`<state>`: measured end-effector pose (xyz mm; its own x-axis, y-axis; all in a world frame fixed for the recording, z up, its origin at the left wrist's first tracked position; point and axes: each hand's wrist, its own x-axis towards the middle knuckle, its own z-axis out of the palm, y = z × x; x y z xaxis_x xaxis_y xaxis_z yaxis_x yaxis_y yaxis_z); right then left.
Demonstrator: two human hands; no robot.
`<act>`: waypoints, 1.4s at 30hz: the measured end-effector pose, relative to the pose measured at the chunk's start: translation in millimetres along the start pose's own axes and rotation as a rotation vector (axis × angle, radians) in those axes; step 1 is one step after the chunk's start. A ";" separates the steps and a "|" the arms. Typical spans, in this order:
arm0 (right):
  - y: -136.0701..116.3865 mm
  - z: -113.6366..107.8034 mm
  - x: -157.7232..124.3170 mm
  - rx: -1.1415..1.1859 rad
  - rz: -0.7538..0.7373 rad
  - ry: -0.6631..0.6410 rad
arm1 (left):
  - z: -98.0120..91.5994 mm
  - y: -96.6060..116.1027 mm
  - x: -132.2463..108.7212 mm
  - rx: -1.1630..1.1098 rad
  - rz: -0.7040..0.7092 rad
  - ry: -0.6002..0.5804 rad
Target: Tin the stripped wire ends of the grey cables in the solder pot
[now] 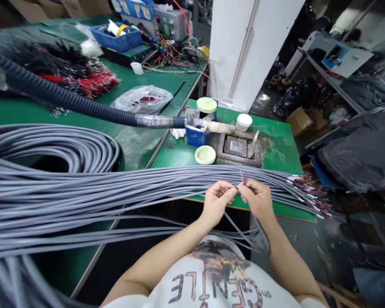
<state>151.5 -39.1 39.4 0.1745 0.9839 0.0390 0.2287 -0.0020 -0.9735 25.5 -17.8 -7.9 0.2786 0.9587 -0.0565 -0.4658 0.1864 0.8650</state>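
My left hand (217, 200) and my right hand (256, 197) meet in front of me, both closed in a pinch on the stripped end of one grey cable (234, 229). Its thin red and blue cores (244, 176) stick up between my fingertips. The cable drops from my hands toward my lap. Just behind my hands a thick bundle of grey cables (115, 188) lies across the green table (276, 149), their stripped coloured ends (311, 192) fanning out to the right past the table's edge.
A black corrugated hose (67, 100) runs to a blue block (195, 133) beside a metal solder pot (239, 147). Round lids (205, 155) and a white jar (244, 122) stand near it. Red and black wires, a plastic bag and a blue bin lie farther back.
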 end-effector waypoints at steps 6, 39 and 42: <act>-18.7 7.3 66.7 -0.249 -0.104 -0.068 | -39.0 20.2 12.4 0.453 0.357 0.064; -47.4 53.0 95.3 -0.582 -0.409 -0.249 | -58.7 28.3 23.9 0.105 0.138 0.152; -50.7 50.3 71.9 -0.552 -0.442 -0.219 | -45.8 35.7 29.3 -0.300 -0.065 0.139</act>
<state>104.3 40.8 80.2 -0.2272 0.9266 0.2997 0.6916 0.3702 -0.6202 -21.4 26.8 -1.5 0.2079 0.9591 -0.1922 -0.6833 0.2830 0.6731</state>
